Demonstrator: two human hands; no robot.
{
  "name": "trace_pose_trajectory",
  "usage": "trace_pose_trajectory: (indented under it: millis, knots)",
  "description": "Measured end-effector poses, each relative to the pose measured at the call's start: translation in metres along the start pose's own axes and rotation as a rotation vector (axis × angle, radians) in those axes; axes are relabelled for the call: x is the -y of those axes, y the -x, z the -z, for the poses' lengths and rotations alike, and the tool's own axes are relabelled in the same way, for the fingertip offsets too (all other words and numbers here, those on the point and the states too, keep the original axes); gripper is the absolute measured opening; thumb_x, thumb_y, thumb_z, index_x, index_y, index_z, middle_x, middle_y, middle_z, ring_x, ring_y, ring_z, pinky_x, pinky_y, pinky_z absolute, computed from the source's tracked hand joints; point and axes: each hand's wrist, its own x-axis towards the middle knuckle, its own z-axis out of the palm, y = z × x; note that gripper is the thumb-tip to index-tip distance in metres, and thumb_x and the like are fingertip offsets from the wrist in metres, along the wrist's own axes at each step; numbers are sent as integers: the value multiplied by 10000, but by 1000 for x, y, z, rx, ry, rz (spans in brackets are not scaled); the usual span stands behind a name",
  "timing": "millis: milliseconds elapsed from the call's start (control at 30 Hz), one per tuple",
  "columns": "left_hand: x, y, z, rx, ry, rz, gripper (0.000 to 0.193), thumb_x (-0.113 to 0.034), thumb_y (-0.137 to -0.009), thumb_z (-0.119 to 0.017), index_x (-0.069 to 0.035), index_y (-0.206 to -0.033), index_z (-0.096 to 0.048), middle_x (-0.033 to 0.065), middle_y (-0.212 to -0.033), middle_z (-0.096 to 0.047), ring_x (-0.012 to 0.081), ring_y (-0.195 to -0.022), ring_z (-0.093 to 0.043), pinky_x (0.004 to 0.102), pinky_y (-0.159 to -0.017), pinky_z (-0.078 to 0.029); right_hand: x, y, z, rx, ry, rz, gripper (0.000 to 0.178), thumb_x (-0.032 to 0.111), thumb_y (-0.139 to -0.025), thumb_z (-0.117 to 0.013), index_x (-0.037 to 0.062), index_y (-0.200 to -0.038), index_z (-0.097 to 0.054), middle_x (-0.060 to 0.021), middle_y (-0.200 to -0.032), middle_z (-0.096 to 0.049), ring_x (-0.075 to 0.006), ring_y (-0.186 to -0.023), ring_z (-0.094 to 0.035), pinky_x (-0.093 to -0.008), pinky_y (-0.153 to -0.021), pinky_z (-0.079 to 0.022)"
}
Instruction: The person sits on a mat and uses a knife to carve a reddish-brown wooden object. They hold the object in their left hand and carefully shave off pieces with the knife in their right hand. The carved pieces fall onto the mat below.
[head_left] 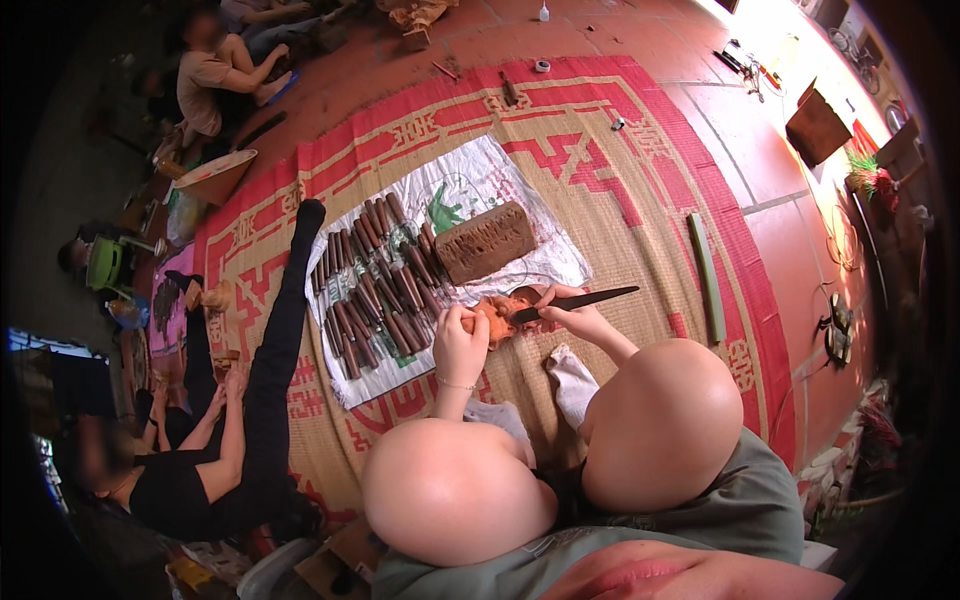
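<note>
My left hand is closed round the left side of an orange-brown carved wooden piece, which it holds up before my knees. In my right hand is a long, dark, flat tool, too indistinct to name its kind. Its near end lies at the carving's right side, while its tapered end sticks out to the right. Just beyond the carving, a rough brown block rests on a white cloth. Several carving tools with dark handles lie in rows on that cloth, to the left of the block.
A red and tan woven mat covers the tiled floor. A green strip lies along its right part. At the left, a person in black stretches a leg beside the cloth, working on a wooden piece. Another person sits at the far left.
</note>
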Motion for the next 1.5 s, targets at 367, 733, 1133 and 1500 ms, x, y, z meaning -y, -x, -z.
trace_pose_trajectory:
  millis: [367, 733, 1133, 1500]
  knots:
    - [-8, 4, 4, 15, -28, 9, 189, -226, -773, -559, -41, -748, -526, 138, -823, -547, 340, -743, -546, 405, -648, -444, -2, 3, -5, 56, -36, 67, 73, 71, -826, -552, 6, -803, -529, -57, -716, -598, -106, -628, -596, -212, -551, -466]
    - [-9, 5, 2, 9, -33, -22, 195, -226, -775, -573, -40, -747, -518, 130, -801, -536, 338, -732, -540, 403, -640, -433, 10, 4, -6, 74, 11, 75, 76, 93, -819, -532, 17, -826, -538, -48, -705, -594, -94, -609, -581, -227, -517, -450]
    - [-12, 4, 5, 2, -51, -9, 202, -222, -772, -572, -30, -740, -517, 134, -782, -522, 335, -738, -528, 402, -650, -419, 24, 1, -13, 77, -29, 42, 61, 73, -815, -539, 14, -809, -547, -52, -705, -590, -102, -641, -596, -234, -553, -466]
    - [-13, 5, 4, -22, -8, 3, 201, -178, -769, -583, -2, -711, -506, 139, -745, -524, 308, -703, -521, 375, -660, -414, 4, 4, 0, 42, -124, -20, 82, 96, -817, -576, 22, -840, -550, -43, -731, -596, -88, -609, -562, -226, -557, -448]
